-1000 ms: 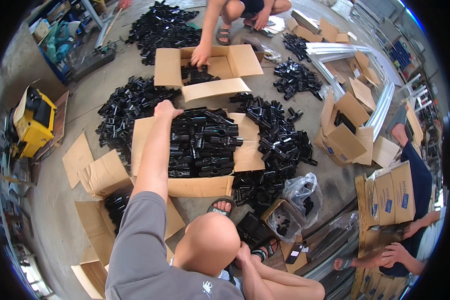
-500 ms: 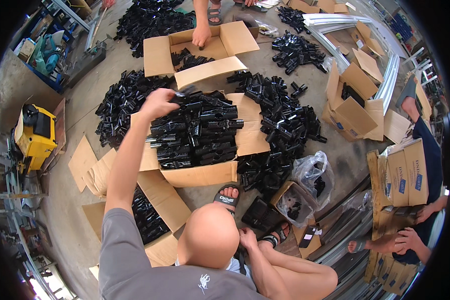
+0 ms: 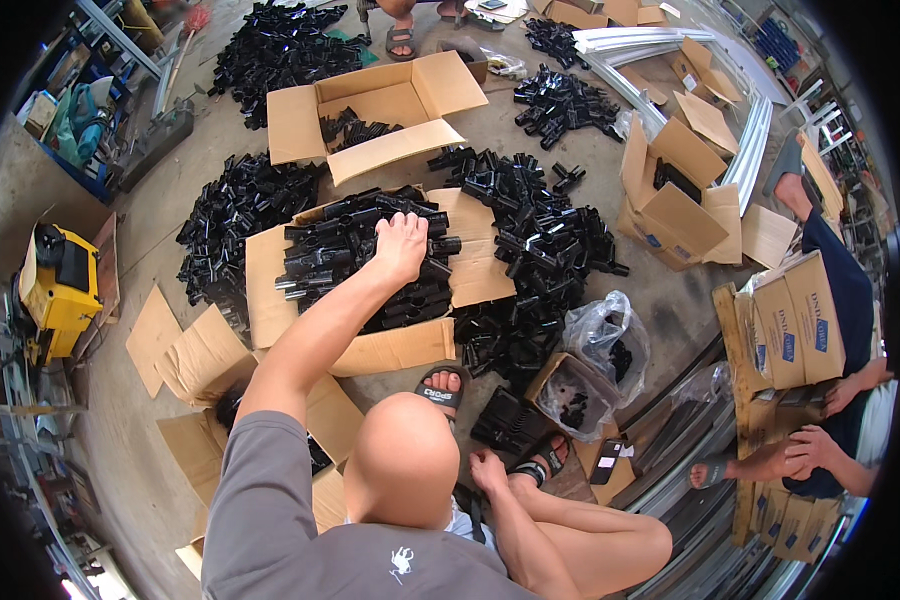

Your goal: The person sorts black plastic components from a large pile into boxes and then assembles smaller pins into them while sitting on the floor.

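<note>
My left hand [image 3: 403,246] reaches over the open cardboard box [image 3: 390,347] in front of me, its fingers curled down onto a black tubular metal part among the stacked ones. These glossy black tubular parts [image 3: 315,262] lie in rows up to the box's top. The fingertips are partly hidden, so the gripped part shows poorly. My right hand [image 3: 487,470] rests low beside my bent knee and sandalled foot, its fingers curled in; whatever they may hold is hidden. A pile of loose black parts [image 3: 540,235] lies right of the box, another pile [image 3: 238,225] left.
Beyond stands another open box [image 3: 380,105], partly filled, near a person's sandalled foot [image 3: 400,40]. Plastic-lined small box [image 3: 570,395] and black phone [image 3: 607,462] lie right of my foot. Another person's hands [image 3: 815,450] are at far right, by stacked cartons [image 3: 795,320]. A yellow machine [image 3: 65,290] stands left.
My left hand has moved from the box's far left corner, where it held a black part, right and down onto the stacked parts. The other person's hand has left the far box.
</note>
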Motion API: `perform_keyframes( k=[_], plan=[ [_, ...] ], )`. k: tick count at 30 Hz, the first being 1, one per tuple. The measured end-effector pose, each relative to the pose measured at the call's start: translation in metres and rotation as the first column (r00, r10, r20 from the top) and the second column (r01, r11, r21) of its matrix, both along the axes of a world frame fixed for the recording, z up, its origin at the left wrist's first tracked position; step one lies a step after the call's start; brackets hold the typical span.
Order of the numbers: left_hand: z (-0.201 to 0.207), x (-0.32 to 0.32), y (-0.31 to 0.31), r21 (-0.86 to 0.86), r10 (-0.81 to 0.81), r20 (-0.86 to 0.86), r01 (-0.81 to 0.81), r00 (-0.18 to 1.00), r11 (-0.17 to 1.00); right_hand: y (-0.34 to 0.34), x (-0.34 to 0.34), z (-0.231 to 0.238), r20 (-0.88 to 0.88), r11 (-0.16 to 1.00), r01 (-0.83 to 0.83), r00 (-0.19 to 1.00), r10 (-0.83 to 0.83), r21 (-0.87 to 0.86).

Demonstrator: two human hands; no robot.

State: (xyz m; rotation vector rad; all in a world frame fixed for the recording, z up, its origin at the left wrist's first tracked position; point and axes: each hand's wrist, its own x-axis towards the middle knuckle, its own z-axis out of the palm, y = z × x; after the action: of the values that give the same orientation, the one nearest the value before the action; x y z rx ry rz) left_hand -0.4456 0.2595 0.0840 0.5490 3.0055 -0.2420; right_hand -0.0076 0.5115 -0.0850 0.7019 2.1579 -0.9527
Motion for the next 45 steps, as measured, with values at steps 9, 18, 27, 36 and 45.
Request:
perform_keyframes(
  k=[9,18,27,36,45],
  plan=[
    [-0.03,0.0,-0.007,0.106,0.026,-0.104,-0.015,0.994,0.994,-0.006,-0.006,0.002,-0.038,0.999,0.017,0.999,-0.019,-0.034],
    [-0.013,0.009,-0.008,0.108,-0.043,-0.056,0.049,0.997,0.993,-0.003,-0.008,0.009,-0.021,1.0,0.013,1.0,-0.013,-0.027],
    [-0.012,0.011,-0.014,0.111,-0.199,-0.101,0.21,0.975,0.971,-0.004,-0.009,0.007,-0.04,0.999,0.023,0.999,-0.024,-0.035],
    [0.036,0.037,-0.03,0.547,0.051,-0.158,0.045,0.986,0.836,-0.006,-0.013,0.02,-0.068,0.997,0.075,0.995,-0.076,-0.027],
    [0.055,0.27,-0.162,0.608,0.249,0.623,-0.258,0.741,-0.751,-0.018,-0.031,0.029,-0.045,0.999,-0.011,0.999,0.008,-0.051]
  ],
)
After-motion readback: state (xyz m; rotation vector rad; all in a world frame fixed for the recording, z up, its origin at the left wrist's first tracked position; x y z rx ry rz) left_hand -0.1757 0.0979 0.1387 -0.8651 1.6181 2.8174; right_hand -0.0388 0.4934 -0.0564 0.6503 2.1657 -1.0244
